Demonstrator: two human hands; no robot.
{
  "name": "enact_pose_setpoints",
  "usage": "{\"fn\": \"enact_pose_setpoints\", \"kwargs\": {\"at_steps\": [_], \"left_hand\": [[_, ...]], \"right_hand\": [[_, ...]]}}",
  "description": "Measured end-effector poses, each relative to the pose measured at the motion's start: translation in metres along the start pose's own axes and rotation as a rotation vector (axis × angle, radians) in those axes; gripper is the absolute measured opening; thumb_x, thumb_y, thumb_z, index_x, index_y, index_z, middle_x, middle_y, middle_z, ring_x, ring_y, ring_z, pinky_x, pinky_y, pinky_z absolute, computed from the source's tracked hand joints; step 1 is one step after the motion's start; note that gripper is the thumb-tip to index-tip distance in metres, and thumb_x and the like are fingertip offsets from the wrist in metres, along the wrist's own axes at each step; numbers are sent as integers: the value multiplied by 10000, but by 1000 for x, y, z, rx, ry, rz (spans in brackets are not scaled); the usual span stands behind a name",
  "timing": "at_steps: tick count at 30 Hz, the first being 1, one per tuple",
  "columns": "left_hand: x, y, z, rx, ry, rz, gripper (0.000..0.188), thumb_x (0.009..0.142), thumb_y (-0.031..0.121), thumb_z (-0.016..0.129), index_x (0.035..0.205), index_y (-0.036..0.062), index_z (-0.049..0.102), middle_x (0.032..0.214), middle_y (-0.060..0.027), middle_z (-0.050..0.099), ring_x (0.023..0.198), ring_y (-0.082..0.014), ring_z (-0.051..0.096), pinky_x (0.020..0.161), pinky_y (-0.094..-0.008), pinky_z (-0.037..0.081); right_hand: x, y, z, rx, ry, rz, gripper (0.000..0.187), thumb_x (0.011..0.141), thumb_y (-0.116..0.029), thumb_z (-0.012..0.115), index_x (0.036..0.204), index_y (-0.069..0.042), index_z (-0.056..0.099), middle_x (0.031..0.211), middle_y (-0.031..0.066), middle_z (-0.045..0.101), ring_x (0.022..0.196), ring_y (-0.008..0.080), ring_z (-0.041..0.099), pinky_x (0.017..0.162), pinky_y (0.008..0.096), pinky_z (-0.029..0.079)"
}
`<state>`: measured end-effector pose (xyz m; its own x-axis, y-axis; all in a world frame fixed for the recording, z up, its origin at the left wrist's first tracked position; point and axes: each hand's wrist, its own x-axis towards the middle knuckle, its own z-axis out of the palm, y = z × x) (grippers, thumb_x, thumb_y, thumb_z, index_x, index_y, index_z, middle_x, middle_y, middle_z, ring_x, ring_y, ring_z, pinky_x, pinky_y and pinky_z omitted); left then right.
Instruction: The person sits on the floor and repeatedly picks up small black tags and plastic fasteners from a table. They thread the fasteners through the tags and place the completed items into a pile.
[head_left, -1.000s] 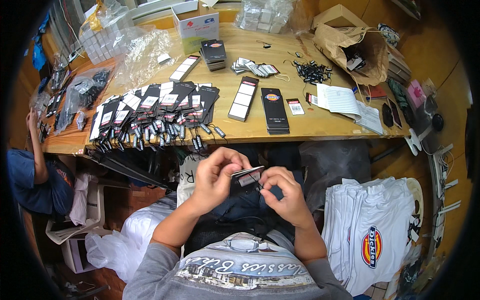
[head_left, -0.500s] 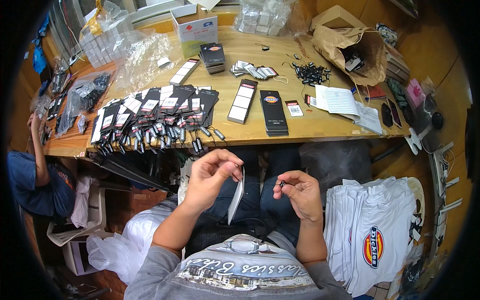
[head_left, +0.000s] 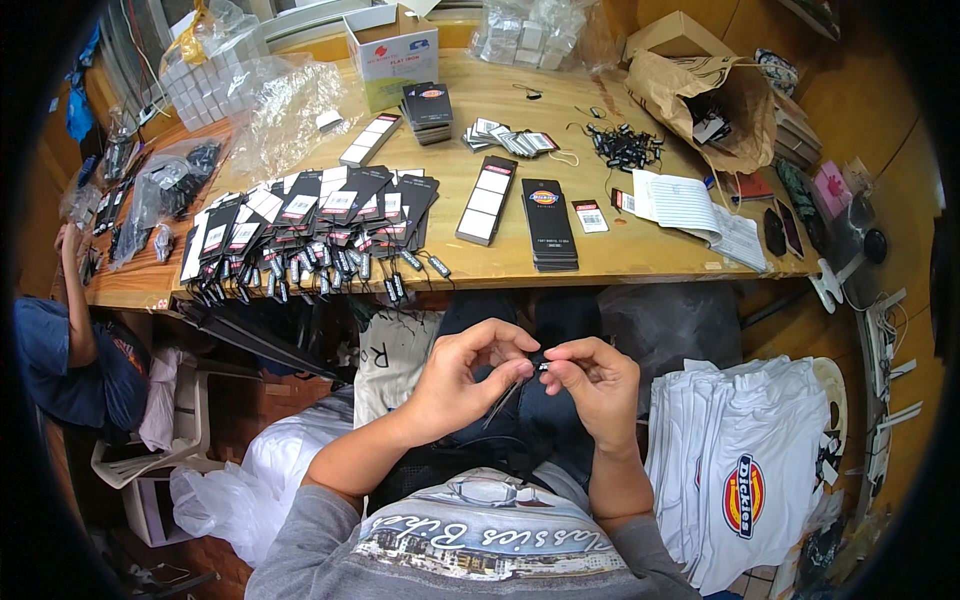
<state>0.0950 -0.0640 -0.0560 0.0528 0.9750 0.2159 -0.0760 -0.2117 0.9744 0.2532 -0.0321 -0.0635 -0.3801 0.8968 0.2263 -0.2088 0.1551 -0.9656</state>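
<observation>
Over my lap my two hands are close together, fingertips almost meeting. My left hand (head_left: 468, 378) is closed in a pinch on a hang tag (head_left: 502, 402), seen nearly edge-on and partly hidden by the fingers. Between the thumb and fingers of my right hand (head_left: 600, 388) is a small black string fastener (head_left: 543, 367). The thin cord itself is hard to make out now. On the table ahead lie a stack of black hang tags (head_left: 549, 225), a stack of white-panelled tags (head_left: 487, 200) and a single small price tag (head_left: 590, 217).
A large heap of strung tags (head_left: 320, 215) hangs over the table's front edge on the left. Farther back are a pile of black fasteners (head_left: 625, 147), a paper bag (head_left: 735, 105) and a box (head_left: 395, 60). Folded white shirts (head_left: 735, 450) sit at right; another person's arm (head_left: 75, 290) shows at left.
My left hand has moved right and slightly down, bringing the hang tag up to the fastener. My right hand has stayed nearly in place, and the gap between the hands has closed.
</observation>
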Motion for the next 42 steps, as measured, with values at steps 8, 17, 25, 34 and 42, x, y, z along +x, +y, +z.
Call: {"fn": "enact_pose_setpoints", "kwargs": {"at_steps": [8, 17, 25, 34, 42], "left_hand": [[1, 4, -1, 50, -6, 29, 167, 737, -27, 560, 894, -33, 504, 745, -62, 570, 699, -91, 570, 620, -206, 459], [3, 7, -2, 102, -39, 51, 155, 737, -28, 555, 883, -29, 501, 697, -59, 568, 663, -96, 571, 592, -210, 460], [5, 5, -5, 113, -112, 35, 227, 726, -33, 568, 932, -22, 474, 716, -51, 559, 665, -96, 553, 605, -225, 451], [7, -10, -6, -226, -155, 95, 310, 715, -67, 559, 994, -11, 437, 789, -52, 518, 737, -97, 519, 669, -225, 446], [1, -18, -26, -235, -237, 104, 554, 657, 209, 695, 1070, 22, 376, 959, -75, 502, 915, -136, 483, 784, -276, 375]], "right_hand": [[1, 0, 0, -19, 20, -48, 108, 759, -26, 571, 849, 33, 571, 694, 64, 581, 602, 80, 544, 535, 173, 432], [5, -5, -6, -192, -53, -70, 96, 751, -22, 578, 834, 27, 577, 674, 55, 583, 590, 80, 550, 528, 169, 431], [7, -2, -6, -7, -81, 36, 86, 760, -22, 568, 828, 30, 571, 664, 57, 571, 584, 82, 540, 516, 170, 422], [6, -1, -2, 119, -128, 95, 66, 750, -10, 576, 800, 31, 563, 679, 67, 566, 575, 89, 533, 517, 182, 430], [8, -14, 14, 64, -278, 124, 64, 748, -20, 584, 788, 26, 566, 653, 65, 561, 559, 81, 515, 508, 177, 415]]}}
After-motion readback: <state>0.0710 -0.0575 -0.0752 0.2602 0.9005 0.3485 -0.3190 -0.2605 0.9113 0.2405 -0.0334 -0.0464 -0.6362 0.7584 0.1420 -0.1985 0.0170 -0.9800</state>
